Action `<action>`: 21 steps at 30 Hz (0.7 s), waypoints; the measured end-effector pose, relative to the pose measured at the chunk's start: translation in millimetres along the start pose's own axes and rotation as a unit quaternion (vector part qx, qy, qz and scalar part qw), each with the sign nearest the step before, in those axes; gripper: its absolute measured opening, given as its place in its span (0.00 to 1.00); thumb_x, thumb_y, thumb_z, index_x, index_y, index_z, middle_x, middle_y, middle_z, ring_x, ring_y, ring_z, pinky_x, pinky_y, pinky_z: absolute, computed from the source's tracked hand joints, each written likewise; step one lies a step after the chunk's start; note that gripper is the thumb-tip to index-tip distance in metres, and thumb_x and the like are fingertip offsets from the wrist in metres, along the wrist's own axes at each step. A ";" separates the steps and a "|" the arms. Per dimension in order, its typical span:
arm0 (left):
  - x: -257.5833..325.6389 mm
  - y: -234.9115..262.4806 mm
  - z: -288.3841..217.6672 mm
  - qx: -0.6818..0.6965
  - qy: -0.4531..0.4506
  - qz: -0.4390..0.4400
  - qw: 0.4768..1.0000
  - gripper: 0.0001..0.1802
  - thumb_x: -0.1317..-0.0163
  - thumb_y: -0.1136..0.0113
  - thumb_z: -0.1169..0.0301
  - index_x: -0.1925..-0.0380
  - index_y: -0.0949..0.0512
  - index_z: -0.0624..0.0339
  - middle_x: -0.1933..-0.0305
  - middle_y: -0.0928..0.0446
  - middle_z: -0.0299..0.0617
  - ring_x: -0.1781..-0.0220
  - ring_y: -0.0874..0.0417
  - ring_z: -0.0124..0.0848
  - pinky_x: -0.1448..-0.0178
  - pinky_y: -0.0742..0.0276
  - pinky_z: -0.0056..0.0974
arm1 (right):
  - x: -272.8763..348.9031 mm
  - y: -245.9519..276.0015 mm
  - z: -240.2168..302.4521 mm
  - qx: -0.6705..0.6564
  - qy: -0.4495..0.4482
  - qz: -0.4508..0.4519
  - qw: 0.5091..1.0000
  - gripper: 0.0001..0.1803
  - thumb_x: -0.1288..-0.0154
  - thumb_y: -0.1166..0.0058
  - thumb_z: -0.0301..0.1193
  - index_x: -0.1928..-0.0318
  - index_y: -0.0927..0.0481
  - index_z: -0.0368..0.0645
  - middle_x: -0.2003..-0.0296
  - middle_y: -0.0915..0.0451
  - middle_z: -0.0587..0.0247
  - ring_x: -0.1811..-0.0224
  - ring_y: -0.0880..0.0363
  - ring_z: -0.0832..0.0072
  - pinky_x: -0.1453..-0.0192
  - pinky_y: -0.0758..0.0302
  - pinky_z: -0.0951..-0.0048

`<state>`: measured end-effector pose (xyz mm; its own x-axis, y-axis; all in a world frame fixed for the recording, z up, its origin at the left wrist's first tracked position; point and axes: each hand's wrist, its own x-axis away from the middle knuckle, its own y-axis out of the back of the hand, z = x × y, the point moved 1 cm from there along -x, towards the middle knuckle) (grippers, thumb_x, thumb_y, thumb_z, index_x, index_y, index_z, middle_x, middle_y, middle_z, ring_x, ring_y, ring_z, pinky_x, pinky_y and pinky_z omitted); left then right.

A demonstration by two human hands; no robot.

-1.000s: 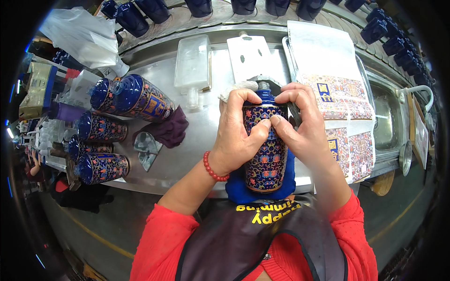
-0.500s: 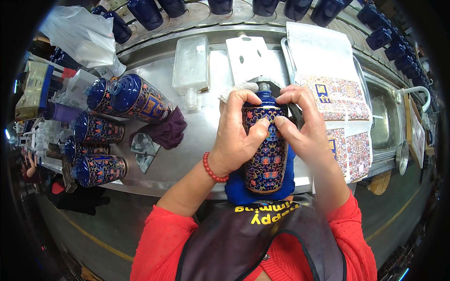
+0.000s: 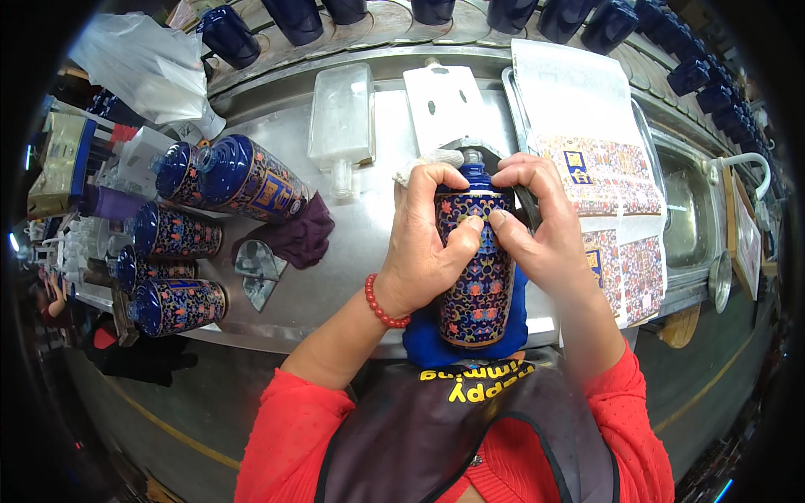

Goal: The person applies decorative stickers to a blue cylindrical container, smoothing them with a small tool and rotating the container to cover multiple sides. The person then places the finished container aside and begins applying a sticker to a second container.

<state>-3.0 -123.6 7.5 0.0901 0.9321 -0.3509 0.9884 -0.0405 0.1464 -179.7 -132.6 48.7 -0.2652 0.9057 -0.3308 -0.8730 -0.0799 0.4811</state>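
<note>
A dark blue bottle [image 3: 476, 289] with a colourful floral pattern lies in front of me, its neck pointing away. Under it is a bright blue pad [image 3: 423, 339]. My left hand [image 3: 432, 239] is closed round the bottle's left side, fingers at the shoulder and thumb pressed on the patterned front. On the other side my right hand [image 3: 541, 222] grips it the same way, so both thumbs almost meet below the shoulder. A pale cloth [image 3: 428, 163] shows beside the neck; whatever lies beneath the bottle's upper part is mostly hidden.
Several finished-looking patterned bottles [image 3: 180, 306] stand at left by a purple cloth [image 3: 298, 235]. Printed floral sheets [image 3: 633, 176] lie at right, beside a sink [image 3: 683, 210]. A clear glass bottle [image 3: 342, 113] rests at the back, before a conveyor [image 3: 377, 33] carrying plain blue bottles.
The blue bottles on the conveyor have shifted to the right. My hands hold nearly the same place on the patterned bottle.
</note>
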 end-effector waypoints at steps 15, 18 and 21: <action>-15.4 5.7 -18.5 -0.130 -0.021 0.029 0.991 0.19 0.48 0.38 0.74 0.55 0.28 0.61 0.54 0.25 0.47 0.50 0.30 0.47 0.39 0.34 0.48 | 0.8 0.8 -1.5 -0.017 -0.004 -0.011 1.000 0.17 0.44 0.41 0.22 0.52 0.23 0.37 0.48 0.24 0.50 0.38 0.25 0.59 0.30 0.32 0.61; -18.3 6.5 -22.1 -0.157 -0.026 0.037 0.987 0.19 0.49 0.39 0.75 0.55 0.28 0.59 0.54 0.24 0.46 0.51 0.30 0.47 0.40 0.34 0.49 | 0.9 0.7 -2.1 -0.020 -0.004 -0.013 1.000 0.17 0.44 0.41 0.22 0.52 0.23 0.37 0.48 0.23 0.50 0.39 0.25 0.59 0.30 0.32 0.61; -19.4 6.3 -24.7 -0.163 -0.016 0.040 0.986 0.19 0.49 0.38 0.74 0.55 0.28 0.59 0.55 0.24 0.46 0.51 0.30 0.47 0.40 0.34 0.49 | 1.4 1.0 -2.3 -0.021 -0.004 -0.016 1.000 0.17 0.44 0.41 0.22 0.52 0.23 0.37 0.48 0.23 0.50 0.39 0.25 0.59 0.30 0.32 0.62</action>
<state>-1.6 -133.0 38.1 0.1759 0.9183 -0.3547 0.8864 0.0090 0.4628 -181.9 -132.3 46.9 -0.2331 0.9117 -0.3384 -0.8977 -0.0679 0.4354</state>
